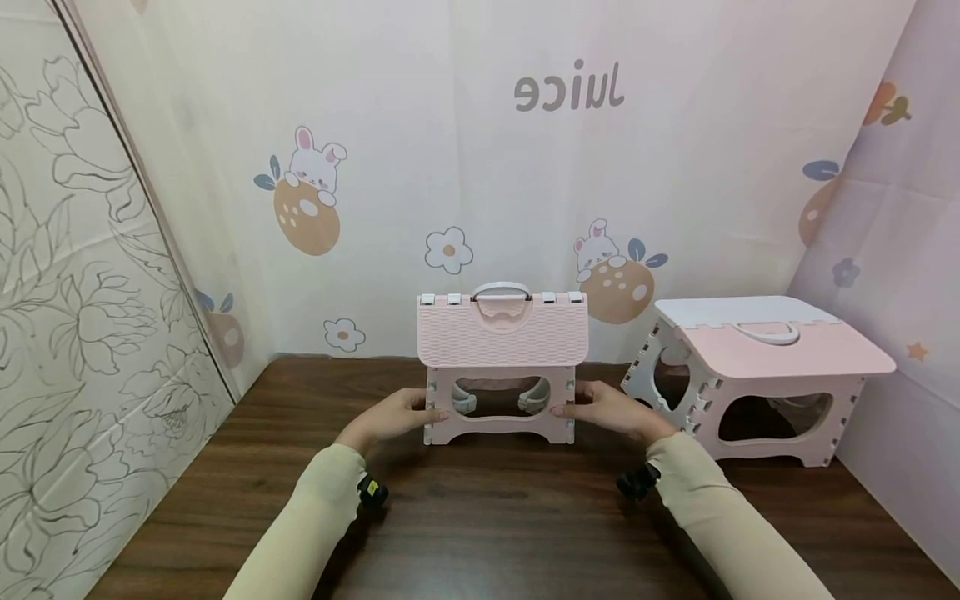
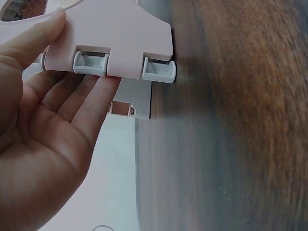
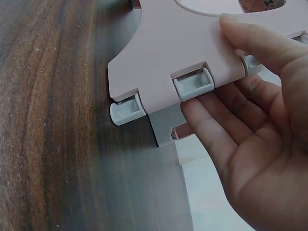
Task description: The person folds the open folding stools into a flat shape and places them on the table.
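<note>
A pink and white folding step stool (image 1: 450,337) stands on the table in the middle of the head view, its top folded with the front half hanging down and a white carry handle (image 1: 501,287) sticking up. My left hand (image 1: 393,415) grips the left edge of its pink leg panel, thumb in front and fingers behind. On the opposite edge my right hand (image 1: 613,410) holds the panel in the same way. Both wrist views show white hinge clips (image 2: 91,63) along the panel's edge. The stool's back side is mostly hidden.
Another pink and white folding stool (image 1: 813,358) stands unfolded on the right, its top flat. Brown wood-grain table (image 1: 495,517) lies under everything. Behind hangs a printed curtain (image 1: 390,125), with a flower-patterned panel (image 1: 82,292) on the left.
</note>
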Demonstrator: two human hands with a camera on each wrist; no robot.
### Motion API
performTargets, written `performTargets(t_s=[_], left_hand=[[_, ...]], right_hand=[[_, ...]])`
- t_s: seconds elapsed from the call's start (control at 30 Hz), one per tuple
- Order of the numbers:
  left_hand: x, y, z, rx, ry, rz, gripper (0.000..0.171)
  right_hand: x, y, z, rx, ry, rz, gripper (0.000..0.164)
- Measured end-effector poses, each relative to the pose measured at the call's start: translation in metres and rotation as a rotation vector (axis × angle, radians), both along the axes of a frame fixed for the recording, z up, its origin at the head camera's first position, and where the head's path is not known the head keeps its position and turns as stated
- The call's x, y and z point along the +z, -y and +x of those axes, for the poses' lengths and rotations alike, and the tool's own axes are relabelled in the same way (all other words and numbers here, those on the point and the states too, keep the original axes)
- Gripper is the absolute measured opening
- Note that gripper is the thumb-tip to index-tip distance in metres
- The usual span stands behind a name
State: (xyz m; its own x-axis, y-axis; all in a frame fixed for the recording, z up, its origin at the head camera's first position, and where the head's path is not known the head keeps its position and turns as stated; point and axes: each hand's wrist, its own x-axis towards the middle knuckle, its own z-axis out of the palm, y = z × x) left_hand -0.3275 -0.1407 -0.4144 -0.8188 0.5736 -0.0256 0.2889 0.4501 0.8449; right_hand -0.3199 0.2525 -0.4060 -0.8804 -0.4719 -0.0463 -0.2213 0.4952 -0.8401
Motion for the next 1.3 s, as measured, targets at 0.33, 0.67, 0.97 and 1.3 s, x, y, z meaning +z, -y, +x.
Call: performTargets(t_s=[0.33, 0.67, 0.97, 1.3], left_hand=[[0.003, 0.008, 0.006, 0.058, -0.018, -0.019, 0.051], [0.015, 0.011, 0.009, 0.185, -0.059, -0.020, 0.064], [0.016, 0.008, 0.006, 0.185, -0.088, 0.120, 0.079], [0.019, -0.001, 0.005, 0.199, -0.120, 0.129, 0.071]], right_hand=[[0.004, 0.000, 0.006, 0.010, -0.036, 0.056, 0.063], [0.014, -0.004, 0.009, -0.033, -0.110, 0.098, 0.062], [0.021, -0.007, 0.009, -0.048, -0.091, 0.028, 0.062], [0.020, -0.008, 0.010, -0.087, -0.120, 0.023, 0.069]])
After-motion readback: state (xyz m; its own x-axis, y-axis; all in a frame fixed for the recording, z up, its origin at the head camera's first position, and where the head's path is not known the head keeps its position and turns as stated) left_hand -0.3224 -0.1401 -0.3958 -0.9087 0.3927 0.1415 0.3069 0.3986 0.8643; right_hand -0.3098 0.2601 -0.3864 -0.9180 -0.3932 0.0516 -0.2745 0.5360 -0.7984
